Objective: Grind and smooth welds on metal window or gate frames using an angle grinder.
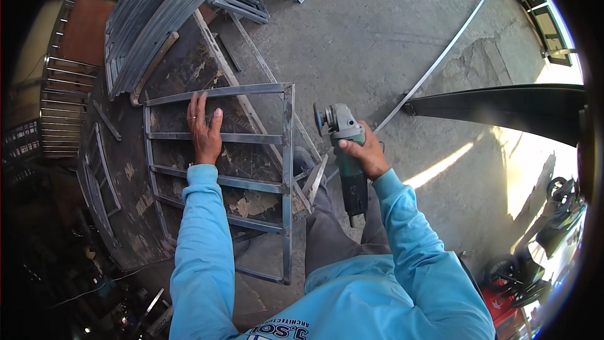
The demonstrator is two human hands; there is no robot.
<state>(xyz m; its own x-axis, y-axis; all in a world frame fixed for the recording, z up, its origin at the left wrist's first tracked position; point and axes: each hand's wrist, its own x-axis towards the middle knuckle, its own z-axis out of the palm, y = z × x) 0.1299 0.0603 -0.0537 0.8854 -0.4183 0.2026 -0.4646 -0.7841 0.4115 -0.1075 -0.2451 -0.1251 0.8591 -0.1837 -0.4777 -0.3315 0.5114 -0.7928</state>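
While right fingers (353, 148) grip the grinder (350, 173), shirt lettering (282, 329) seems partly hidden.

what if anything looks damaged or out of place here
The tabletop looks worn: its dark surface has pale, ragged patches, as if peeling. The metal frame under the left hand overhangs the table's edge on the right. Nothing looks plainly wrong with the grinder in the right hand.
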